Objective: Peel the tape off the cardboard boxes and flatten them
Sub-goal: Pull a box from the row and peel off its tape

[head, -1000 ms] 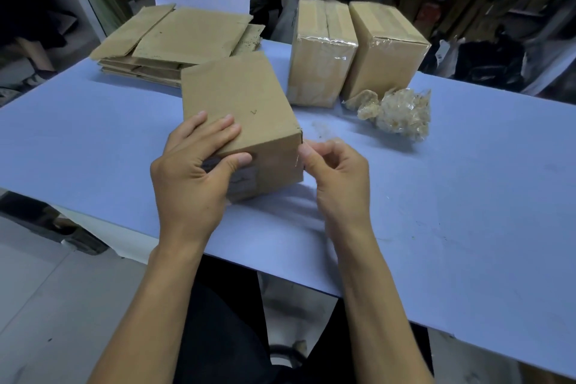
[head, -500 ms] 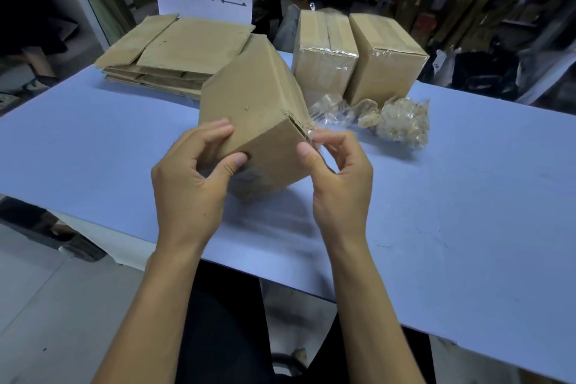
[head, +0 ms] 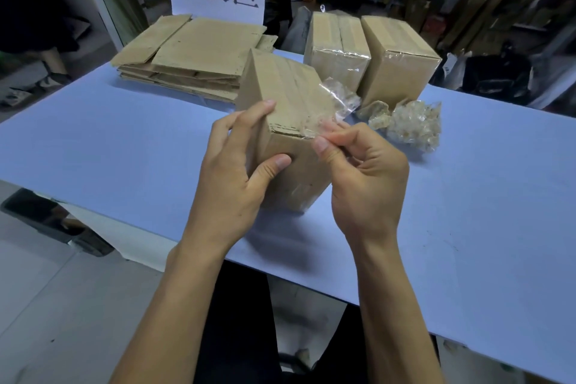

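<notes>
right hand [head: 364,171] pinches clear tape strip [head: 338,100] at top edge of brown cardboard box [head: 286,121]; left hand [head: 233,165] grips box. pull low along seam, steady, brace box against blue worktop [head: 124,134].

Soft overhead light falls evenly on the blue table [head: 124,140]; my hands cast faint shadows on it. Behind the table the room is dim, and the wide lens bends straight lines.
</notes>
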{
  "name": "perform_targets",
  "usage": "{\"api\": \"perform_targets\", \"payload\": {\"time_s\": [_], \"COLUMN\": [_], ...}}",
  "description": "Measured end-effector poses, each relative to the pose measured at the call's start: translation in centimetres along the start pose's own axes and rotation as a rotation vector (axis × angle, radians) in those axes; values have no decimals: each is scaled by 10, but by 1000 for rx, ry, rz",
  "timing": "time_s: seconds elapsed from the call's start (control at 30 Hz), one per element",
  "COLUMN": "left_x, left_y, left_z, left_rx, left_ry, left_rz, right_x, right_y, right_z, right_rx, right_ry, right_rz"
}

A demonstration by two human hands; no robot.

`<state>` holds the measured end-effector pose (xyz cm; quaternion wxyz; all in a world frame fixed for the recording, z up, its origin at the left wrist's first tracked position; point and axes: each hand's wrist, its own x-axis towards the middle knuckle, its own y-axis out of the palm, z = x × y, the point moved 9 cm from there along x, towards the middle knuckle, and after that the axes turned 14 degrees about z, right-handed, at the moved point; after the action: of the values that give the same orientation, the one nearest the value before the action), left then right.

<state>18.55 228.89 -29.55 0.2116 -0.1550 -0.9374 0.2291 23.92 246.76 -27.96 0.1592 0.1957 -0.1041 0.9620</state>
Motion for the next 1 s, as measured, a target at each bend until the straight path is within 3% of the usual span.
{"api": "perform_targets", "payload": {"time_s": [0.43, 0.9, 1.0], "left_x": [-1, -3, -5], "left_y": [3, 0, 2], "left_z": [8, 17, 23], "left_rx": [-73, -122, -199], "left_ry": [17, 39, 38], "left_rz": [14, 0, 7], "right_x": [1, 0, 0], "right_y": [-6, 1, -5], "right_z": [-3, -6, -9], "right_rx": [-20, 175, 380], "right_ry": [69, 101, 135], "right_rz": [-9, -36, -81]}}
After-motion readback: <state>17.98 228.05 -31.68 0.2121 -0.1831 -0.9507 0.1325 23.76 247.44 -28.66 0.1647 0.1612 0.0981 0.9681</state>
